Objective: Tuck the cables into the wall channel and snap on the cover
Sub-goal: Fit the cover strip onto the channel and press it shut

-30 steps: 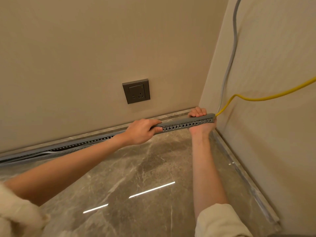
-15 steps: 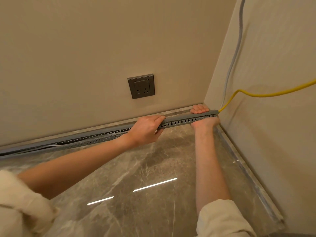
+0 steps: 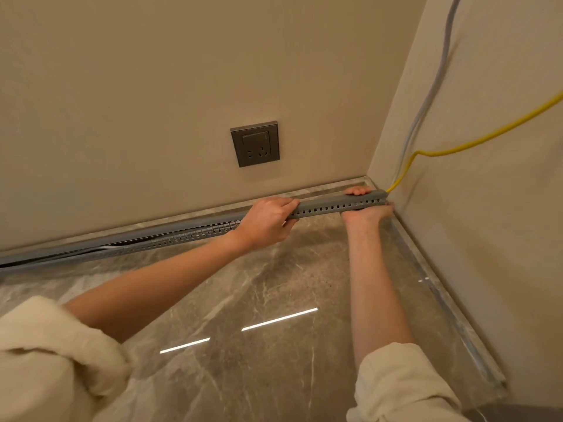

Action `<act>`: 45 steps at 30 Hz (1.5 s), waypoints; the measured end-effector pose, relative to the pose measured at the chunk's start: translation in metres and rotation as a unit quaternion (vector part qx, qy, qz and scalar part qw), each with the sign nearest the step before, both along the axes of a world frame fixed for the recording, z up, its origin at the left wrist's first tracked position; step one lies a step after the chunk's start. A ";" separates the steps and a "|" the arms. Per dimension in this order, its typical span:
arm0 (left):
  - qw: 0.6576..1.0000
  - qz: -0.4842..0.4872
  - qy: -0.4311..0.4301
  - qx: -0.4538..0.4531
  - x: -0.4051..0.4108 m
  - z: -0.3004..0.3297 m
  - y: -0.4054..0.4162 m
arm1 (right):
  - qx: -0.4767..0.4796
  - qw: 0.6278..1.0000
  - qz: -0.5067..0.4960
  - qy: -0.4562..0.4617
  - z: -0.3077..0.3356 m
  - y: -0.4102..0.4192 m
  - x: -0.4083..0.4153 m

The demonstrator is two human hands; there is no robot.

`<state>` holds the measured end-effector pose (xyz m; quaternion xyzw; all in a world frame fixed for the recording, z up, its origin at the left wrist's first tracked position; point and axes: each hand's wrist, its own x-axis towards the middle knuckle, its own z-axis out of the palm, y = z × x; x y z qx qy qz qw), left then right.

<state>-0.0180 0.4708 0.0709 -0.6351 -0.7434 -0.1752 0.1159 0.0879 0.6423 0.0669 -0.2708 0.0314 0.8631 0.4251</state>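
A long grey slotted wall channel (image 3: 326, 207) runs along the foot of the back wall into the right corner. My left hand (image 3: 268, 220) grips it near the middle. My right hand (image 3: 365, 208) wraps around its right end at the corner, fingers over the top. A yellow cable (image 3: 457, 149) and a pale grey cable (image 3: 426, 95) come down the right wall and enter the channel's right end. To the left, the channel lies open (image 3: 128, 243), with dark and white cables showing inside. No separate cover is visible.
A grey wall socket (image 3: 255, 144) sits on the back wall above the channel. The floor is glossy brown marble (image 3: 274, 287) with a stone skirting strip (image 3: 451, 296) along the right wall. My rolled cream sleeves fill the bottom corners.
The channel's right end has dropped lower toward the floor and closer to the corner. Both hands kept their grip and moved with it.
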 end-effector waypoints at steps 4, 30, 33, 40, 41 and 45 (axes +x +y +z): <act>0.997 0.013 -0.059 -0.043 -0.006 -0.010 0.003 | 0.092 0.993 0.018 -0.071 -0.010 -0.024 -0.002; 0.964 0.146 -0.146 -0.167 -0.083 -0.008 -0.159 | 0.009 0.997 0.017 -0.068 -0.034 -0.098 -0.030; 0.966 0.132 -0.144 -0.170 -0.082 -0.004 -0.164 | -0.119 0.993 0.026 0.013 -0.038 -0.137 -0.040; 0.967 0.109 -0.146 -0.177 -0.076 0.003 -0.167 | -0.089 0.987 0.133 0.018 -0.024 -0.214 -0.083; 0.968 0.106 -0.146 -0.176 -0.077 0.003 -0.167 | -0.084 0.988 0.129 0.024 -0.023 -0.217 -0.087; 0.965 0.102 -0.153 -0.184 -0.082 -0.004 -0.171 | -0.109 0.987 0.116 -0.016 -0.030 -0.214 -0.092</act>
